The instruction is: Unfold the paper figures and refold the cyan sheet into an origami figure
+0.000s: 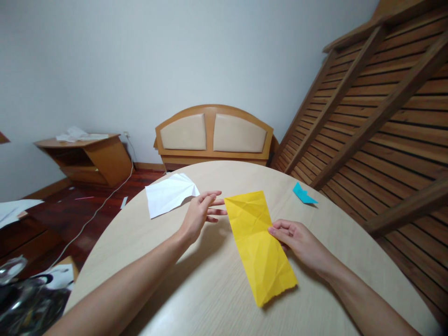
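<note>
A long sheet of yellow paper (257,240), crossed by fold creases and ragged along its near edge, is held up just over the round table (217,298). My right hand (294,240) pinches its right edge between thumb and fingers. At the paper's upper left corner is my left hand (203,210), with its fingers apart and their tips close to the edge; whether they touch it I cannot tell. Behind that hand lies a creased white paper (170,193). A small blue folded paper boat (304,194) rests on the right side of the table.
Past the table's far edge stands a padded headboard (213,130). Wooden slatted panels (381,116) lean along the right. To the left are a low cabinet (101,161), a white cable (94,214) on the floor, and plastic-wrapped clutter (31,298).
</note>
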### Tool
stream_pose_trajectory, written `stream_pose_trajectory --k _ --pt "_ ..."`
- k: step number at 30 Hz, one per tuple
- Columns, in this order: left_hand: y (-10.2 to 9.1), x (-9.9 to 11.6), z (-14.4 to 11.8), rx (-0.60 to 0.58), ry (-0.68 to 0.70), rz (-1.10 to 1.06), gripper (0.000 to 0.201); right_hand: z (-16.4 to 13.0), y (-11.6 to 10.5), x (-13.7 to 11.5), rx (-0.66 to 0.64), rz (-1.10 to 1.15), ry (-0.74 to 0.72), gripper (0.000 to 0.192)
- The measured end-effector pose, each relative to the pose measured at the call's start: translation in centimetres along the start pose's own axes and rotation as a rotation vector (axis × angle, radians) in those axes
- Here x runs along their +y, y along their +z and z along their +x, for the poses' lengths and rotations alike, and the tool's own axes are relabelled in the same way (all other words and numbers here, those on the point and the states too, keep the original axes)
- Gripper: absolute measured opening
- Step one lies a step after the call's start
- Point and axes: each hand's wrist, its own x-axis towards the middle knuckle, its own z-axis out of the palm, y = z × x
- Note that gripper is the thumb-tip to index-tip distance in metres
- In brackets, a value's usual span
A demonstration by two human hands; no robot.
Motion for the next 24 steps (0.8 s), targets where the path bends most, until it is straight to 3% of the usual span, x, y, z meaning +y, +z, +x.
stream_pose_trajectory --k 4,12,17,19,24 --pt "0.2 0.1 0.0 -0.100 -0.025 0.120 0.038 0.0 0.0 0.0 -0.027 0.023 0.005 0.038" --pt "0.5 0.4 0.2 -0.049 0.001 0.166 0.022 -0.4 -0.2 -0.4 -0.037 -0.094 -0.080 0.035" --pt "1.0 0.7 -0.4 -0.096 0.007 0.220 0.017 -0.7 0.2 -0.9 -0.073 -0.202 -0.171 0.031" --pt "1.4 0.7 -0.9 -0.140 0.000 0.245 0.017 -0.9 0.8 -0.9 -0.038 -0.179 -0.241 0.037" --pt "2.4 0.6 -2.4 -0.252 -0.022 0.294 0.015 -1.3 2.5 -0.4 0.213 -0.155 -0.333 0.041"
